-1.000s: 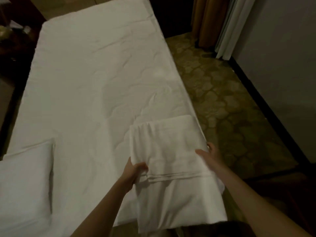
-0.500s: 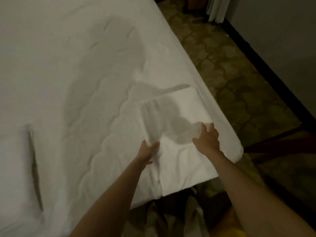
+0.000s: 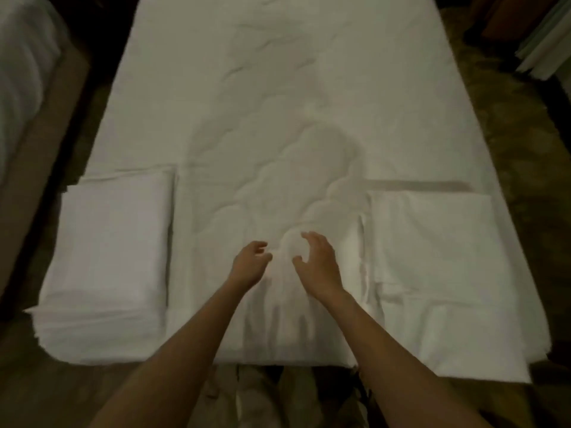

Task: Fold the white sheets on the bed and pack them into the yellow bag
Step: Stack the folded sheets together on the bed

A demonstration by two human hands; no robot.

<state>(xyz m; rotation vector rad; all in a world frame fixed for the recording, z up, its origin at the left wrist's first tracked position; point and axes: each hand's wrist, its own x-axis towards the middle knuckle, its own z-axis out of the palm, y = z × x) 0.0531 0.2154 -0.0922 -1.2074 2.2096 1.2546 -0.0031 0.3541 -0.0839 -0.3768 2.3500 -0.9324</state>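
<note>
Patterned carpet point(image 3: 525, 143) flanks the bed on the right; pale curtain point(image 3: 547, 47) hangs top right.

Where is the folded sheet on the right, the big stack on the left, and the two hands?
folded sheet point(image 3: 432, 257), head view, middle of its top layer.
stack of sheets point(image 3: 108, 257), head view, flat top.
left hand point(image 3: 250, 264), head view, back of the hand.
right hand point(image 3: 318, 264), head view, back of the hand.
</note>
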